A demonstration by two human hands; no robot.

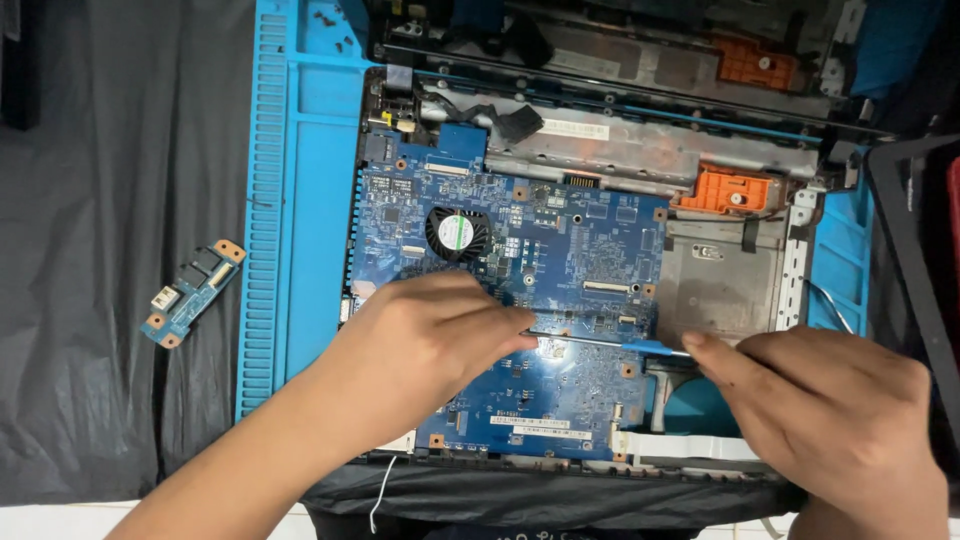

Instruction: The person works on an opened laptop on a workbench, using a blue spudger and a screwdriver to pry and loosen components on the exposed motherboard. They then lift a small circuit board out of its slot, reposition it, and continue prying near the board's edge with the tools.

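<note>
Blue fills the middle of the view: a laptop motherboard [520,300] lies in the opened laptop base [720,270], which rests on a bright blue ribbed work mat [300,200]. The left hand [420,345] lies on the lower left part of the board, its fingers pinched narrowly around the metal shaft of a screwdriver [610,343], near the tip. The right hand [830,410] closes on the tool's blue handle at the board's right edge, so the screwdriver lies nearly level across the board between the two hands. Above the left hand a small round fan [456,232] with a green and white label sits in the board, clear of the fingers. To the right of the board is a bare grey metal bay, with an orange plastic part [728,190] above it and another farther back. A black ribbon cable [515,122] curls over the upper edge of the board. Well apart on the left, on black cloth [110,300], lies a small blue daughter board [192,292], tilted. The left hand and forearm hide the board's lower left corner.
</note>
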